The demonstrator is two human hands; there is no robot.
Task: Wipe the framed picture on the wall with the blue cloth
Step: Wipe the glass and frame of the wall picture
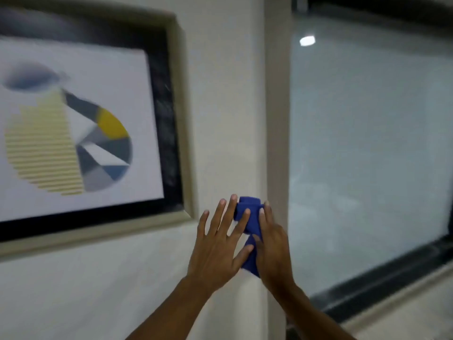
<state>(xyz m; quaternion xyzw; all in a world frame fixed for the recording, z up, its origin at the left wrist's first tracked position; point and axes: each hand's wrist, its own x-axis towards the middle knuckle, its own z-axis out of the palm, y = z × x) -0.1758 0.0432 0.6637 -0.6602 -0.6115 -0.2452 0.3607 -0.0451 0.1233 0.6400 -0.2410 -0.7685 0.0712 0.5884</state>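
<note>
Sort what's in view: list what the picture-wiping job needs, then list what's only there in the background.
Part of the job:
- framed picture on the wall, blurred in this view
- blue cloth, bunched between both hands
- left hand, fingers spread
- right hand, fingers on the cloth

Just there:
- window to the right, with a light reflection
- wall around the frame

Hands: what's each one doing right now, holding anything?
Left hand: open, fingers spread, tips touching the blue cloth.
Right hand: closed on the blue cloth.
</note>
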